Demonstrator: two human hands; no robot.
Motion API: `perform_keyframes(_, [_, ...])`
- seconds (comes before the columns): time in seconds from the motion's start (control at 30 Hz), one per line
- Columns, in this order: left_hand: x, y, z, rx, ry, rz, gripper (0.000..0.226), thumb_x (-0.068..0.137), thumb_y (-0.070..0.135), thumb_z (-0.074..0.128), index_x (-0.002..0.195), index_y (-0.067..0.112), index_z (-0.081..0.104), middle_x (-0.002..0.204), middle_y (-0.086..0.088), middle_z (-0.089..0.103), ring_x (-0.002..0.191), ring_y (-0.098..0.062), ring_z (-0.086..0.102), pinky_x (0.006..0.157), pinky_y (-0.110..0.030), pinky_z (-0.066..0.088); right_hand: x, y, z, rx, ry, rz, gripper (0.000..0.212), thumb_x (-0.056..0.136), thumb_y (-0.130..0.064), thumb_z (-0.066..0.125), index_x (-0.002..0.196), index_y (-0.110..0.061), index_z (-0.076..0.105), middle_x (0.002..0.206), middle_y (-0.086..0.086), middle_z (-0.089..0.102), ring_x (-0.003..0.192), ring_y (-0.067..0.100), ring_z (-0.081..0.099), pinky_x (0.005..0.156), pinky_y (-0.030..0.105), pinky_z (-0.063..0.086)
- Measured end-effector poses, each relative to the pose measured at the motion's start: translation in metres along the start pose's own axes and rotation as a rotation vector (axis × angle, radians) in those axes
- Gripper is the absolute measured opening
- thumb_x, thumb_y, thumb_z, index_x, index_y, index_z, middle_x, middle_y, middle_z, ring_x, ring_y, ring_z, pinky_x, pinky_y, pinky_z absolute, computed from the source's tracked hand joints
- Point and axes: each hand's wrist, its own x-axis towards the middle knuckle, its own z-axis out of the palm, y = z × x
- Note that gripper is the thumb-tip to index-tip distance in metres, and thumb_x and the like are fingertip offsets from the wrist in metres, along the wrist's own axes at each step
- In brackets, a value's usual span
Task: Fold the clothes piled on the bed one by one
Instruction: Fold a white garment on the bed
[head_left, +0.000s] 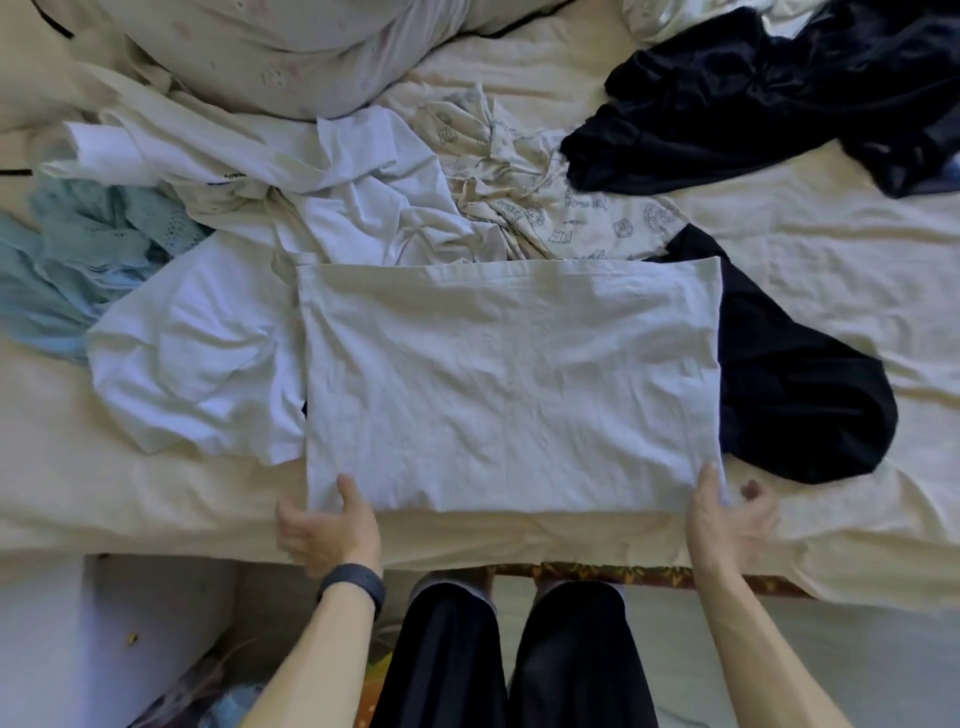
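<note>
left hand (327, 530), right hand (727, 519) pinching one folded white cloth (511, 384), two black garments (800, 389) (779, 93)

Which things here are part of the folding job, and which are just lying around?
Job: half-folded white garment, near corners held by left hand and right hand; waiting: white shirt, light blue garment, printed cream garment, near black garment, far black garment.
Lying about: pillow, wristband.
</note>
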Motion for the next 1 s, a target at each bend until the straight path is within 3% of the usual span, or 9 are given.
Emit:
perform_keyframes(0.07, [-0.006, -0.017, -0.004, -0.254, -0.114, -0.399, 0.078, 0.089, 0.054, 0.066, 0.148, 0.013, 0.036, 0.147, -0.015, 0.043, 0.129, -0.036, 0.048, 0.105, -0.050, 0.043, -0.013, 0.020, -0.005, 0.130, -0.063, 0.191, 0.071, 0.095, -0.057, 0.060, 0.143, -0.007, 0.042, 0.135, 0.010, 0.053, 0.122, 0.030, 0.054, 0.102, 0.048, 0.045])
perform_keyframes(0.13, [-0.004, -0.026, -0.006, -0.486, -0.322, -0.529, 0.071, 0.093, 0.056, 0.060, 0.145, 0.010, 0.045, 0.136, -0.009, 0.054, 0.124, -0.028, 0.054, 0.101, -0.041, 0.044, -0.013, 0.031, -0.005, 0.364, -0.228, 0.304, 0.066, 0.099, -0.052, 0.059, 0.144, -0.006, 0.044, 0.131, 0.007, 0.057, 0.119, 0.027, 0.059, 0.098, 0.043, 0.050])
perform_keyframes(0.27, [0.020, -0.022, -0.005, -0.677, -0.435, -0.453, 0.048, 0.103, 0.045, 0.050, 0.141, 0.016, 0.051, 0.142, -0.005, 0.055, 0.128, -0.020, 0.054, 0.097, -0.032, 0.042, 0.006, 0.029, 0.002, 0.641, -0.322, 0.377, 0.033, 0.105, -0.041, 0.053, 0.128, -0.016, 0.055, 0.122, 0.003, 0.064, 0.116, 0.025, 0.064, 0.091, 0.038, 0.052])
perform_keyframes(0.37, [0.028, -0.022, -0.008, -0.731, -0.390, -0.409, 0.032, 0.104, 0.037, 0.052, 0.126, 0.015, 0.052, 0.127, -0.006, 0.059, 0.097, -0.014, 0.062, 0.081, -0.026, 0.050, 0.015, 0.036, 0.003, 0.632, -0.224, 0.355, 0.017, 0.105, -0.037, 0.055, 0.101, -0.021, 0.054, 0.122, 0.008, 0.062, 0.091, 0.015, 0.066, 0.076, 0.031, 0.055])
perform_keyframes(0.63, [0.018, -0.029, -0.020, -0.642, -0.218, -0.270, 0.021, 0.104, 0.035, 0.051, 0.106, 0.015, 0.055, 0.080, 0.001, 0.050, 0.065, -0.012, 0.049, 0.055, -0.023, 0.044, 0.024, 0.077, -0.009, 0.296, -0.047, 0.056, 0.045, 0.101, -0.058, 0.046, 0.103, -0.014, 0.056, 0.095, 0.005, 0.065, 0.095, 0.032, 0.069, 0.090, 0.055, 0.058])
perform_keyframes(0.77, [0.014, -0.038, -0.017, -0.507, -0.281, -0.243, 0.042, 0.104, 0.030, 0.052, 0.135, 0.003, 0.047, 0.113, -0.013, 0.062, 0.088, -0.028, 0.063, 0.069, -0.038, 0.050, 0.016, 0.077, -0.008, 0.246, -0.062, 0.069, 0.040, 0.102, -0.057, 0.047, 0.110, -0.018, 0.053, 0.110, 0.009, 0.064, 0.101, 0.029, 0.064, 0.092, 0.048, 0.055])
perform_keyframes(0.83, [0.003, -0.046, -0.010, -0.196, -0.095, -0.055, 0.057, 0.098, 0.035, 0.058, 0.142, 0.004, 0.039, 0.140, -0.022, 0.048, 0.120, -0.040, 0.053, 0.094, -0.051, 0.048, 0.002, 0.073, -0.008, 0.198, -0.047, 0.015, 0.047, 0.100, -0.058, 0.045, 0.120, -0.016, 0.050, 0.124, 0.012, 0.057, 0.112, 0.029, 0.057, 0.097, 0.046, 0.049])
perform_keyframes(0.9, [-0.022, -0.051, 0.000, 0.066, 0.003, 0.414, 0.064, 0.092, 0.039, 0.061, 0.143, 0.007, 0.038, 0.147, -0.023, 0.039, 0.133, -0.043, 0.040, 0.106, -0.057, 0.039, -0.022, 0.064, -0.001, 0.017, 0.013, -0.203, 0.062, 0.096, -0.061, 0.042, 0.132, -0.011, 0.046, 0.140, 0.017, 0.045, 0.126, 0.035, 0.045, 0.104, 0.050, 0.039])
perform_keyframes(1.0, [-0.051, -0.044, 0.037, 0.454, -0.213, 1.052, 0.073, 0.095, 0.043, 0.056, 0.156, 0.022, 0.022, 0.165, -0.008, 0.016, 0.151, -0.028, 0.015, 0.120, -0.051, 0.014, -0.067, 0.045, 0.034, -0.207, -0.102, -0.739, 0.056, 0.098, -0.050, 0.045, 0.141, -0.014, 0.045, 0.154, 0.012, 0.036, 0.143, 0.032, 0.032, 0.114, 0.054, 0.030])
